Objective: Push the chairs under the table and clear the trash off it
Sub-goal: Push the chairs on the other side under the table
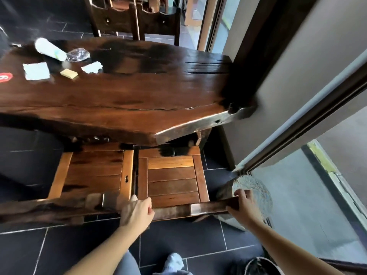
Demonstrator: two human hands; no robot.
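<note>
Two wooden chairs stand side by side at the near edge of the dark wooden table [139,92], their seats partly under it. My left hand [137,212] grips the left end of the right chair's [172,179] top rail. My right hand [241,203] grips the rail's right end. The left chair [95,171] is untouched. Trash lies at the table's far left: a white paper cup [49,49] on its side, crumpled clear plastic [77,54], a folded napkin [36,71], a torn paper scrap [91,67] and a small yellowish piece [69,73].
A red round sticker [5,77] sits at the table's left edge. Two more chairs [137,18] stand at the far side. A wall and glass door frame [297,124] close off the right, with a round stone [256,191] beside the right chair. Dark tiled floor [188,241] lies below.
</note>
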